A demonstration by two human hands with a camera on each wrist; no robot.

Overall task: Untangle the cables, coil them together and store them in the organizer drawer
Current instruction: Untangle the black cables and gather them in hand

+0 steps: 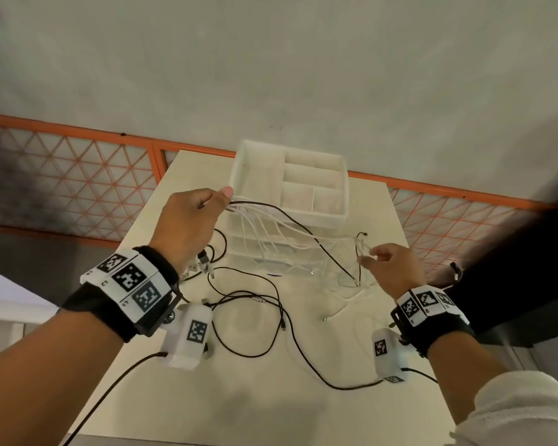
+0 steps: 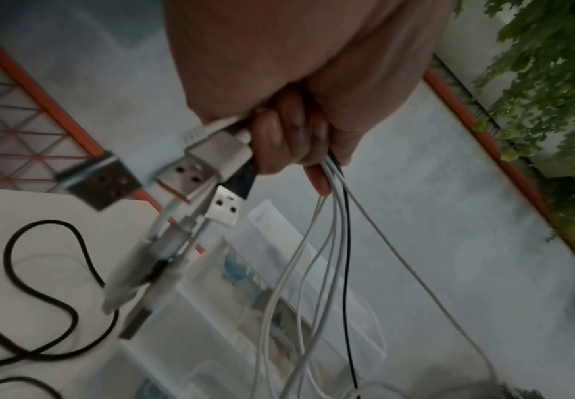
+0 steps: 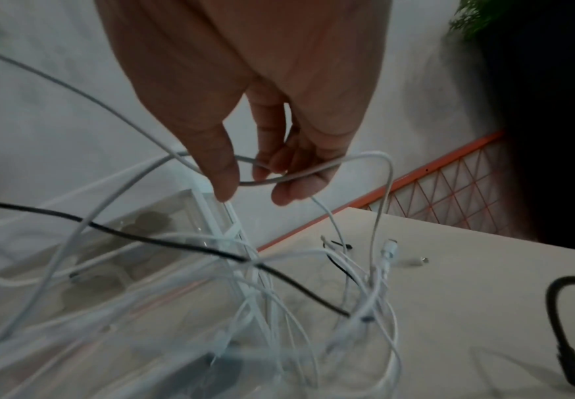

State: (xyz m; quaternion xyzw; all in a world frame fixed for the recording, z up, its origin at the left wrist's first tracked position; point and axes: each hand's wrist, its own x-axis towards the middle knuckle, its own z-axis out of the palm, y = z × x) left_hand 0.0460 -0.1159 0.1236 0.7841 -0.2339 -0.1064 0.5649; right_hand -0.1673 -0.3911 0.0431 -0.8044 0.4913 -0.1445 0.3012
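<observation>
My left hand is raised in front of the white organizer and grips a bundle of several white cables plus one thin black cable. In the left wrist view the hand has its fingers curled round the bundle, USB plugs sticking out on one side and the cables hanging down on the other. My right hand, lower and to the right, pinches a loop of white cable between thumb and fingers. The strands sag in a tangle between both hands, over the organizer's front drawers.
Loose black cables sprawl over the cream table nearer to me, and a white cable end lies near my right wrist. A thick black cable lies at the table's right side. An orange mesh fence runs behind.
</observation>
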